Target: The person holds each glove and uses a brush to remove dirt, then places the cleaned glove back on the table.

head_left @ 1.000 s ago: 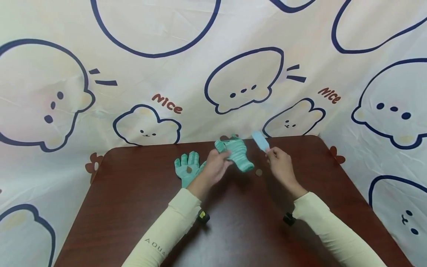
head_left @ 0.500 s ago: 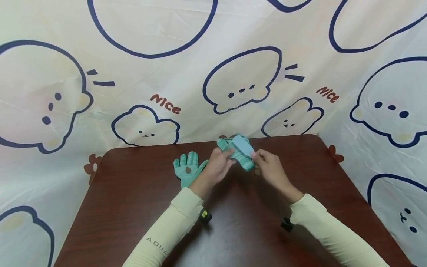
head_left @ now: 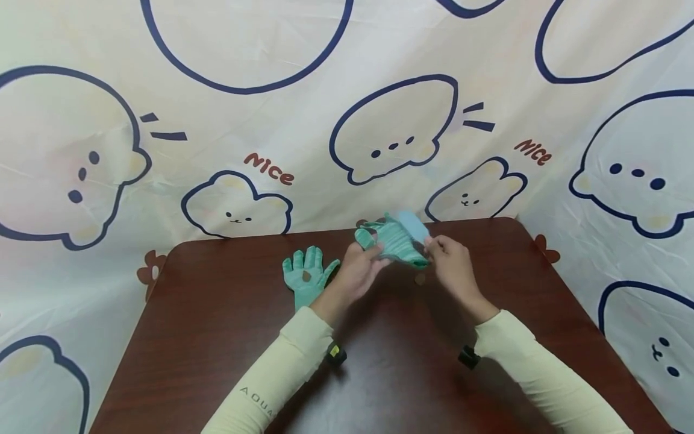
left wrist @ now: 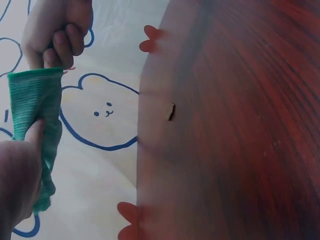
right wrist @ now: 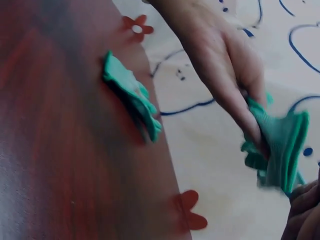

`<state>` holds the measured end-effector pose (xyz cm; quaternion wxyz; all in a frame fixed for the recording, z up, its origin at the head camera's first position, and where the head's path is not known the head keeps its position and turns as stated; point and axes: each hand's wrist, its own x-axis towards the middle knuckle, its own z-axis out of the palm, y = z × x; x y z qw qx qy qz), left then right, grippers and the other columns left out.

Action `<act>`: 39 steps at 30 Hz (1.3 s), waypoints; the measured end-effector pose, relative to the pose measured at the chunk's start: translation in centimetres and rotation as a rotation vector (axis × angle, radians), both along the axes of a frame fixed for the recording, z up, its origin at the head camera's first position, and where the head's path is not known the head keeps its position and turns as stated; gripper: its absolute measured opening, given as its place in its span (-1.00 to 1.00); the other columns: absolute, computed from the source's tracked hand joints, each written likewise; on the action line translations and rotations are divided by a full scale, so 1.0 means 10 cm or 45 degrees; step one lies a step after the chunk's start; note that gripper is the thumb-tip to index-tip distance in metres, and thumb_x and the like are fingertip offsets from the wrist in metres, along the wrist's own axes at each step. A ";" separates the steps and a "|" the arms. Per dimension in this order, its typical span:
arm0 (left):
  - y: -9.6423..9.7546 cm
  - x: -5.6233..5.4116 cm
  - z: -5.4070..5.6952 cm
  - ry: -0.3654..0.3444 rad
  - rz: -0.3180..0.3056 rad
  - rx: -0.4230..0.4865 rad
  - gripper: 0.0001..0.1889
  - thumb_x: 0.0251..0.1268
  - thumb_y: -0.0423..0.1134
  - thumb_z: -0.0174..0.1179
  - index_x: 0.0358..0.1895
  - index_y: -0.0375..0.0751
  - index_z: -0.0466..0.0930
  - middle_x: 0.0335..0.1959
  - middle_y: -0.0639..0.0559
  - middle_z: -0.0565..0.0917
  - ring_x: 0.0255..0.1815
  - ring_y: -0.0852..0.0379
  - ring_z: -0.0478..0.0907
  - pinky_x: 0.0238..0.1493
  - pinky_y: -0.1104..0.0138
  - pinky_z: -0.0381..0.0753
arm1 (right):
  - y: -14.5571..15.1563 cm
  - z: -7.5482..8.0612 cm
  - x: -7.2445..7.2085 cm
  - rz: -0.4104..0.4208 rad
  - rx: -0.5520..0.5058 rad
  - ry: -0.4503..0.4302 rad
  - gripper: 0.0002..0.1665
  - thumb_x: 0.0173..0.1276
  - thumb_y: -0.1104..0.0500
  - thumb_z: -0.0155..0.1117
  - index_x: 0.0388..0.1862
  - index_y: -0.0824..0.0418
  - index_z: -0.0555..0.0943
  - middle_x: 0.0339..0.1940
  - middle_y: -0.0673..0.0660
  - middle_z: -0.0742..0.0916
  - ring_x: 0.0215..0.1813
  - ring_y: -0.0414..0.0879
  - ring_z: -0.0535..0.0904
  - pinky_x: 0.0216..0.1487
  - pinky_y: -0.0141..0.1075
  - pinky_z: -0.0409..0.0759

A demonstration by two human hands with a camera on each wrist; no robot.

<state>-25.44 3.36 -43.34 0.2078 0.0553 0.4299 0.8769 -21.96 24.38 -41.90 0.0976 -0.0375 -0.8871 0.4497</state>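
My left hand (head_left: 358, 268) grips a green striped knit glove (head_left: 398, 242) above the table's far edge, thumb on its near side. In the left wrist view, the cuff end of this glove (left wrist: 37, 97) points toward my right hand (left wrist: 62, 32). In the head view, my right hand (head_left: 454, 265) pinches one end of a light blue flat paddle-like piece (head_left: 413, 225), which overlaps the glove's far right side. Most of this piece is hidden in both wrist views. A dark brown patch (head_left: 418, 247) shows between glove and right fingertips.
A second green glove (head_left: 308, 292) lies palm up on the table at the left, with a small brown flake (head_left: 306, 276) on it. Another brown flake (head_left: 420, 279) lies below the hands. A printed cloth (head_left: 314, 120) hangs behind the dark wooden table (head_left: 379, 374).
The blue piece moved left over the glove, then back right and up to its far side. The held glove has tilted, its cuff swinging right. The dark patch now shows beside it.
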 end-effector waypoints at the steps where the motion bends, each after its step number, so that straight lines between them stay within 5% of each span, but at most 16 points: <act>1: 0.00 0.00 0.01 0.009 0.003 0.007 -0.39 0.63 -0.47 -0.17 0.61 -0.39 -0.14 0.65 -0.24 0.05 0.65 -0.17 0.06 0.61 -0.10 0.15 | 0.04 0.01 0.00 -0.016 -0.002 0.006 -0.43 0.65 -0.20 -0.04 -0.16 0.27 0.63 -0.44 0.16 0.58 -0.47 -0.08 0.39 -0.50 -0.29 0.36; 4: -0.03 -0.01 0.04 0.019 0.032 -0.003 -0.49 0.63 -0.47 -0.17 0.53 -0.44 0.01 0.50 -0.24 0.24 0.59 -0.14 0.16 0.61 -0.10 0.13 | 0.15 0.05 -0.01 -0.035 -0.030 -0.002 -0.41 0.65 -0.21 -0.06 -0.17 0.28 0.61 -0.46 0.11 0.57 -0.49 -0.12 0.37 -0.52 -0.30 0.34; 9: -0.09 -0.06 0.04 0.016 0.048 0.009 -0.71 0.63 -0.45 -0.16 0.29 -0.40 0.22 0.16 -0.07 0.36 0.42 -0.04 0.27 0.62 -0.10 0.13 | 0.16 0.09 0.05 0.107 -0.118 -0.042 -0.39 0.61 -0.26 0.01 -0.18 0.27 0.61 -0.51 0.08 0.52 -0.50 -0.14 0.36 -0.49 -0.29 0.36; 16: -0.05 -0.04 0.00 0.055 -0.050 -0.022 -0.53 0.65 -0.42 -0.16 0.50 -0.42 0.09 0.51 -0.19 0.28 0.59 -0.09 0.16 0.63 -0.08 0.10 | -0.10 0.10 0.12 0.280 -0.099 -0.066 -0.48 0.63 -0.21 0.01 -0.24 0.21 0.57 -0.51 0.10 0.47 -0.50 -0.07 0.32 -0.47 -0.25 0.40; 25: -0.05 0.00 0.03 0.048 -0.016 -0.056 -0.48 0.62 -0.47 -0.14 0.54 -0.43 0.04 0.55 -0.27 0.24 0.59 -0.13 0.19 0.58 -0.09 0.21 | -0.12 0.05 0.07 0.162 0.004 0.004 -0.46 0.62 -0.25 -0.02 -0.22 0.17 0.59 -0.48 0.12 0.53 -0.44 -0.04 0.42 -0.46 -0.28 0.42; 39: 0.00 0.01 0.01 0.043 -0.003 -0.064 -0.41 0.61 -0.48 -0.12 0.58 -0.41 -0.07 0.54 -0.23 0.21 0.58 -0.10 0.20 0.58 -0.07 0.23 | -0.04 0.06 -0.02 0.039 -0.011 0.009 -0.45 0.64 -0.21 -0.01 -0.18 0.23 0.62 -0.45 0.13 0.58 -0.42 -0.03 0.43 -0.42 -0.26 0.41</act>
